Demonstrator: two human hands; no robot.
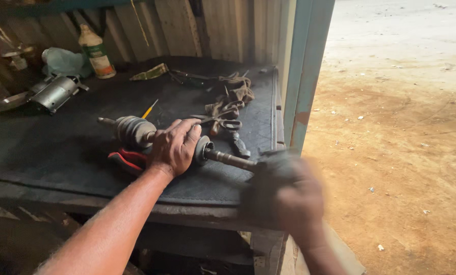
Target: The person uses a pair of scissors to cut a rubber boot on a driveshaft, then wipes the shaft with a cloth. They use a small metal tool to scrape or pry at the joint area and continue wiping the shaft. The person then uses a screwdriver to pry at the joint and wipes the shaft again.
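A drive shaft (pixel 187 147) lying across the workbench (pixel 44 147) is gripped mid-length by the left hand (pixel 174 146); its near right end is clasped by the blurred right hand (pixel 284 193).

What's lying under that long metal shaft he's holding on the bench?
Under the metal shaft lies a pair of red-handled pliers on the dark bench mat. Only the handles show; the left hand gripping the shaft covers the pliers' head.

Harsh daylight floods in from the right (ground nearly washed out), workbench (pixel 44 153) dim, right hand (pixel 289 196) motion-blurred.
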